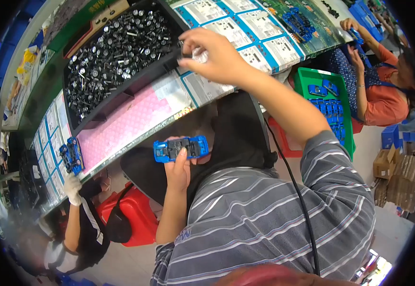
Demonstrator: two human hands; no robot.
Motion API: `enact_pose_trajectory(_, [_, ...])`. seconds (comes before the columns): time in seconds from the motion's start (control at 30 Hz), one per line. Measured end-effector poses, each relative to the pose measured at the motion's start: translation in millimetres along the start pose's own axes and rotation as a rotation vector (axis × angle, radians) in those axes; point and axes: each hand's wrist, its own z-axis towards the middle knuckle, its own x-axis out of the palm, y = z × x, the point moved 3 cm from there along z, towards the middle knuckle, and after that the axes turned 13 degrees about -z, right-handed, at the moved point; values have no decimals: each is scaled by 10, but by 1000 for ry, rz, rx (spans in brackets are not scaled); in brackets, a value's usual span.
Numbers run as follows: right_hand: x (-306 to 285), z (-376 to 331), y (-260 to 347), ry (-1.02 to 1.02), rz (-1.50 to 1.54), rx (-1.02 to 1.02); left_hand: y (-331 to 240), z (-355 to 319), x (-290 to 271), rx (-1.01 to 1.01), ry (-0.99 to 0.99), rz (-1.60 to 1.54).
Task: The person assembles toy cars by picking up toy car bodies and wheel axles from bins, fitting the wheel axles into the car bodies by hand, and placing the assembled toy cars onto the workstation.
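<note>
The counter (pixel 202 95) held a tray (pixel 143 82) of small parts (pixel 117 52). In the head view, the left hand (pixel 178 173) pinched a blue toy car (pixel 197 147) near the lap (pixel 243 133) — a slack thumb could drop it. The right hand (pixel 213 55) had curled fingers, whether gripping anything I couldn't tell — a bumped tray could spill.

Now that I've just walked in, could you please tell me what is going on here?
The person's left hand holds a blue toy car body above the lap, its dark inner side facing up. The right hand is at the near right edge of a black tray filled with small wheel parts; whether it holds one is unclear. At left, a co-worker's gloved hand is at another blue car.
</note>
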Motion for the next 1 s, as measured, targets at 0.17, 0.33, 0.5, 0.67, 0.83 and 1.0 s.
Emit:
enact_pose_trajectory(0.17, [136, -832, 403, 211, 253, 49, -68, 117, 70, 43, 10, -67])
enact_pose_trajectory(0.33, [199, -1030, 498, 196, 294, -22, -134, 188, 262, 58, 7, -4])
enact_pose_trajectory(0.5, [340, -1075, 442, 275, 601, 121, -191, 204, 180, 172, 41, 79])
enact_pose_trajectory(0.67, [358, -1080, 441, 282, 722, 146, -637, 723, 73, 289, -20, 470])
enact_pose_trajectory(0.83, [308, -1040, 464, 165, 653, 109, -741, 1078, 5, 445, -215, 433])
enact_pose_trajectory(1.0, [276, -1057, 485, 166, 678, 152, -802, 855, 91, 1169, -578, 1463])
